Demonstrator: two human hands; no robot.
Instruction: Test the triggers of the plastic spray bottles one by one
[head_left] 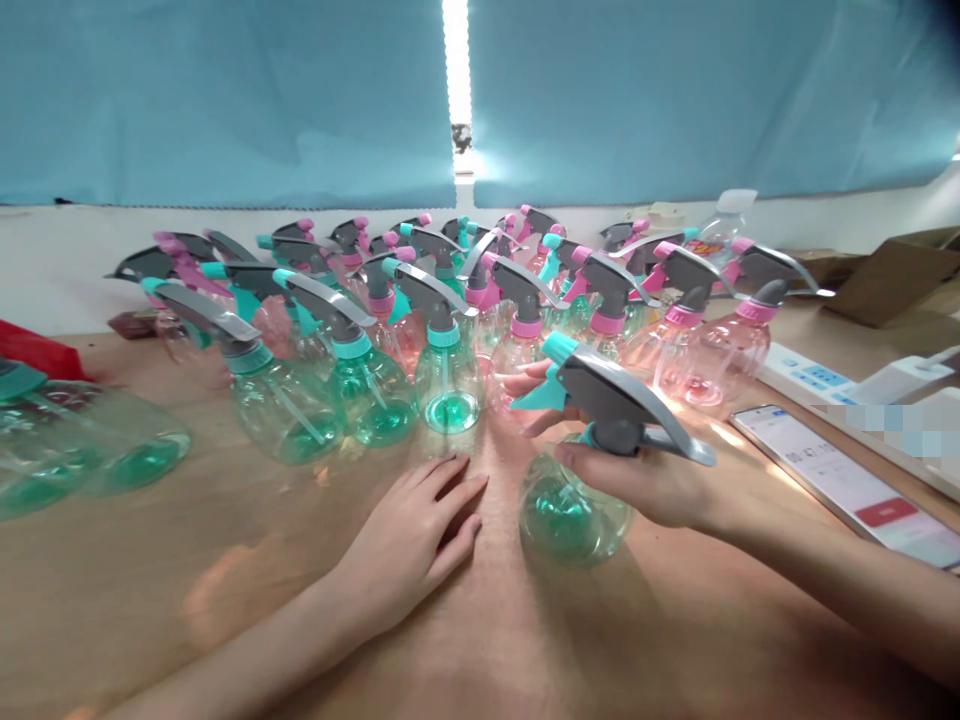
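Note:
My right hand [637, 480] is closed round the neck of a clear green spray bottle [570, 515] with a grey and teal trigger head. The bottle is tilted above or against the wooden table [337, 640]; I cannot tell whether its base touches. My left hand [420, 535] lies palm down on the table, fingers apart, holding nothing. Just beyond its fingertips stands a green spray bottle [448, 385]. Two more green spray bottles, one nearer [375, 400] and one further left [285, 405], stand upright beside it.
Behind stand several pink spray bottles [727, 350] and more green ones. At the left edge are green bottles [142, 440] near a red item [37, 350]. On the right lie a phone [847, 480], a white power strip [810, 372] and a cardboard box [892, 275]. A blue curtain [225, 100] hangs behind.

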